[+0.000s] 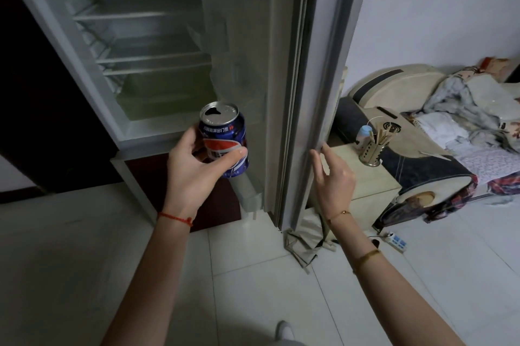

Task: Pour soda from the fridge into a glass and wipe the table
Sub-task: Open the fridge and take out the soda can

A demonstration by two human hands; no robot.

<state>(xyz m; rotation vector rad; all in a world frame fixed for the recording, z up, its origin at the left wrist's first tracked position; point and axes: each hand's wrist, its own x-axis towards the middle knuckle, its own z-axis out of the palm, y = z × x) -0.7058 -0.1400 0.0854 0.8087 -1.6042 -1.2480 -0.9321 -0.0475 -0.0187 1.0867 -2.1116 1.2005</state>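
**Can in hand, fridge door to shut**

The left hand grips the can around its middle, thumb across the label, holding it upright in front of the open fridge. The can's top is already open — the drinking hole shows dark, and I cannot tell how much soda is inside. The right hand is open, fingers nearly straight, fingertips touching the edge of the door.

The step in hand looks like closing the door. Best done with a flat, steady push from those fingertips, while the left hand draws the can clear of the door's swing and keeps it level — an opened can slops at any tilt or knock.

Containers: the fridge shelves appear bare, with a pale greenish drawer at the bottom whose contents cannot be made out. On a small cabinet beyond the door stands a metal holder with sticks in it, likely chopsticks, and just beside it a small bottle with a blue cap. No glass or table is in view.
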